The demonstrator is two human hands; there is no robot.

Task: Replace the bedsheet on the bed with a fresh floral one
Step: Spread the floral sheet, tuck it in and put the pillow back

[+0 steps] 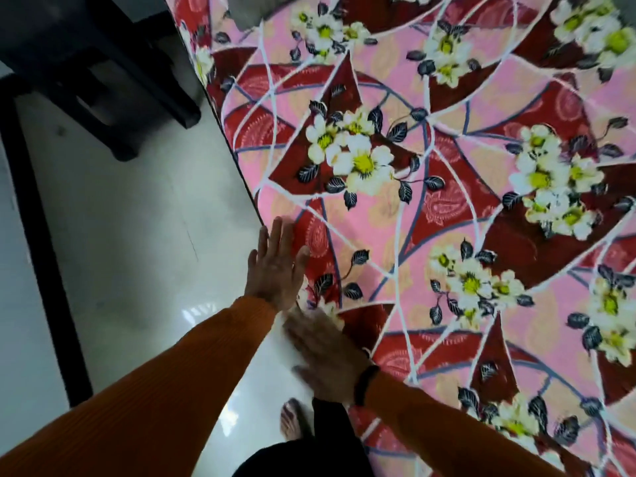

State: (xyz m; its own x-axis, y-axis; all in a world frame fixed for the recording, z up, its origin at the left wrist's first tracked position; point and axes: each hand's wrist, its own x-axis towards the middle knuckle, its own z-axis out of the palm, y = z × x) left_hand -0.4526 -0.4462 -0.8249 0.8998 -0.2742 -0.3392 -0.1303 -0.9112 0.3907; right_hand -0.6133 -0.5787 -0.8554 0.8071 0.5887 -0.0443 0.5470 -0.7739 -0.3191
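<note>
A floral bedsheet [430, 208] in pink and dark red, with white and yellow flowers, lies spread flat over the bed and fills the right side of the view. My left hand [275, 266] lies flat with straight fingers at the bed's left edge, touching the sheet. Just below it, my right hand [327, 356] is blurred, palm down with spread fingers, over the same edge of the sheet. Both arms wear orange sleeves, and a dark band circles my right wrist.
A shiny white tiled floor [144, 253] runs along the bed's left side. A dark piece of furniture [86, 63] stands at the top left, and a dark strip [44, 256] crosses the floor on the left. My foot [292, 421] stands near the bed's edge.
</note>
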